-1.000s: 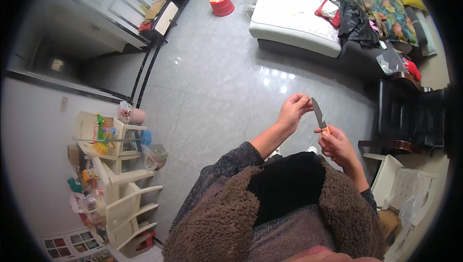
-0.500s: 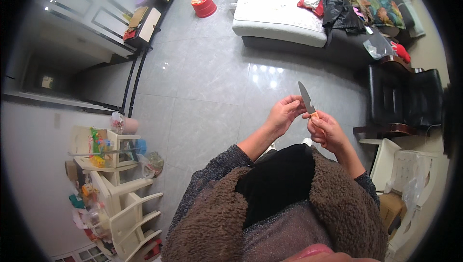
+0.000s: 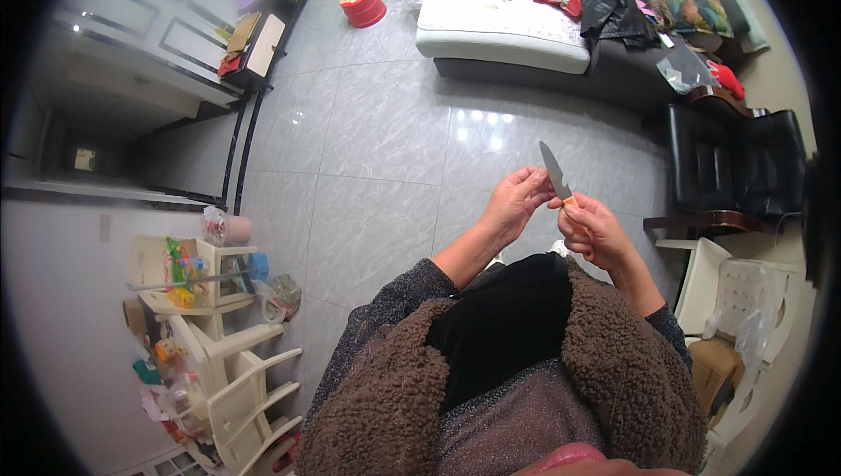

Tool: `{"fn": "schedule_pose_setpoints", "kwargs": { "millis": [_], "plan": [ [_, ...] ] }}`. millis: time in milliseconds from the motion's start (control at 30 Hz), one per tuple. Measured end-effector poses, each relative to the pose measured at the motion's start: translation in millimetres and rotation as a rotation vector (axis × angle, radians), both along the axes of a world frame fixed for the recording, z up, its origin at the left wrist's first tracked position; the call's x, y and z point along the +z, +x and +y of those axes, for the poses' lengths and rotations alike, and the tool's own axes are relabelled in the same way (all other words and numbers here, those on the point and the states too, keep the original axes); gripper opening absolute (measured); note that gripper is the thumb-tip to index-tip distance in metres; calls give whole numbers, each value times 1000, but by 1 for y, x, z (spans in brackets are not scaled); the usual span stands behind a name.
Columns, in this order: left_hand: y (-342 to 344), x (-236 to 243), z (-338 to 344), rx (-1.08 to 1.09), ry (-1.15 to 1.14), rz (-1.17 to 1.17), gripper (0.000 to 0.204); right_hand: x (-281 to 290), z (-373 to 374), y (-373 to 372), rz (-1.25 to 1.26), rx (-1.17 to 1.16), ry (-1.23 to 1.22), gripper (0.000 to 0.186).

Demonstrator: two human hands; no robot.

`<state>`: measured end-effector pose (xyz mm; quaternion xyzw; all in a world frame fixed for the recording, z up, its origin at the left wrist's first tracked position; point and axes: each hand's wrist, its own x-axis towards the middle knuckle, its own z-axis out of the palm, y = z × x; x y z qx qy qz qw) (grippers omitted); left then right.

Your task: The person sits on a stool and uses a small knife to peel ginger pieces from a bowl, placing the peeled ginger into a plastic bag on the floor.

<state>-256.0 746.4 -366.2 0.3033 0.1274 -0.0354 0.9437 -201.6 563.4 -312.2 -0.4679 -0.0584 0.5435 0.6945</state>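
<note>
My right hand [image 3: 596, 229] is closed round the orange handle of a small knife [image 3: 552, 168], whose grey blade points up and slightly left, away from me. Just left of the blade, my left hand [image 3: 515, 204] has its fingers curled, with thumb and forefinger drawn together. Its fingertips come right up to the blade. Whether they touch it, or pinch something small, I cannot make out. Both hands are held in front of my body, above the grey tiled floor [image 3: 377, 139].
A red round tub [image 3: 363, 8] stands on the floor ahead. Beyond is a sofa with a white seat [image 3: 499, 29] and a black plastic bag [image 3: 616, 16]. A black chair [image 3: 734, 161] stands at right; cream chairs [image 3: 236, 388] and a cluttered shelf [image 3: 210, 288] at left.
The room has shifted slightly in view, with the sofa and red tub a little higher. Both hands and the knife keep nearly the same pose.
</note>
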Motion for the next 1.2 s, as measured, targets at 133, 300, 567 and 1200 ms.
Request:
{"fn": "schedule_pose_setpoints", "kwargs": {
  "millis": [133, 300, 567, 1200],
  "plan": [
    [5, 1, -7, -9, 53, 37, 22, 0, 1, -1, -13, 11, -15, 27],
    [4, -5, -7, -49, 136, 79, 23, 0, 2, -4, -36, 35, -30, 25],
    [2, -7, -5, -50, 129, 60, 17, -2, -1, -5, -36, 7, -31, 27],
    [0, -21, 2, -102, 43, 58, 16, -1, -7, -1, -97, -28, 4, 22]
  ]
}}
